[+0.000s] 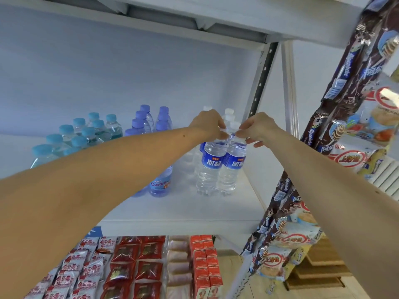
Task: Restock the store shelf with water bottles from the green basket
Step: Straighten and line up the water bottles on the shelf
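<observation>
Both arms reach over the white shelf. The left hand curls its fingers round the cap of one clear water bottle; the right hand pinches the cap of a second bottle touching it on the right. Both bottles stand upright near the shelf's right end, ahead of other white-capped bottles. Purple-capped bottles and blue-capped bottles stand to the left. Red snack packets fill the shelf below.
</observation>
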Motion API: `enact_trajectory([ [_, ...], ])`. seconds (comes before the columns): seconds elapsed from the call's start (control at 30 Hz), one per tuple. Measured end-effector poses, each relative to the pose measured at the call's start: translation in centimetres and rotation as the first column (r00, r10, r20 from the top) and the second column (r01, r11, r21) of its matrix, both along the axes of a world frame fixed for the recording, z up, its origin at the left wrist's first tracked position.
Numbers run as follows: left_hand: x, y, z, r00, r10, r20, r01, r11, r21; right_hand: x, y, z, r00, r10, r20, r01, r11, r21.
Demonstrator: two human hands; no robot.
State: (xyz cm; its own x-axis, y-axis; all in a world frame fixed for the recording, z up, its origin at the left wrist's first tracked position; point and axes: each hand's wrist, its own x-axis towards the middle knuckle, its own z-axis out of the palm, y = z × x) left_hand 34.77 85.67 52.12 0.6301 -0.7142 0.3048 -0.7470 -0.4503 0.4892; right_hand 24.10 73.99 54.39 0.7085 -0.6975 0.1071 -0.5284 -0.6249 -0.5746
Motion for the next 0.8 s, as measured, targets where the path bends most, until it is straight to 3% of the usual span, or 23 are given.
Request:
enact_trajectory([
  [0.43, -0.3, -0.1, 0.1, 1.000, 0.021, 0.004, -0.021, 1.000, 0.018, 0.4, -0.5, 0.1, 0.997, 0.028, -0.065, -0.032, 0.998, -0.054],
  [0.57, 0.6, 0.1, 0.3, 0.994, -0.004, -0.106, -0.006, 0.995, -0.095, 0.9, -1.1, 0.7, 0.997, 0.011, -0.075, -0.008, 0.999, 0.037],
  [0.67, 1.8, 0.0, 1.0, 0.986, 0.035, -0.165, -0.073, 0.972, -0.225, 1.6, -1.7, 1.2, 0.999, -0.047, -0.007, 0.047, 0.999, -0.002],
  [0.8, 3.8, -0.4, 1.7, 0.984, 0.082, -0.157, -0.118, 0.965, -0.236, 3.0, -2.5, 1.5, 0.997, -0.069, 0.024, 0.069, 0.998, -0.010],
])
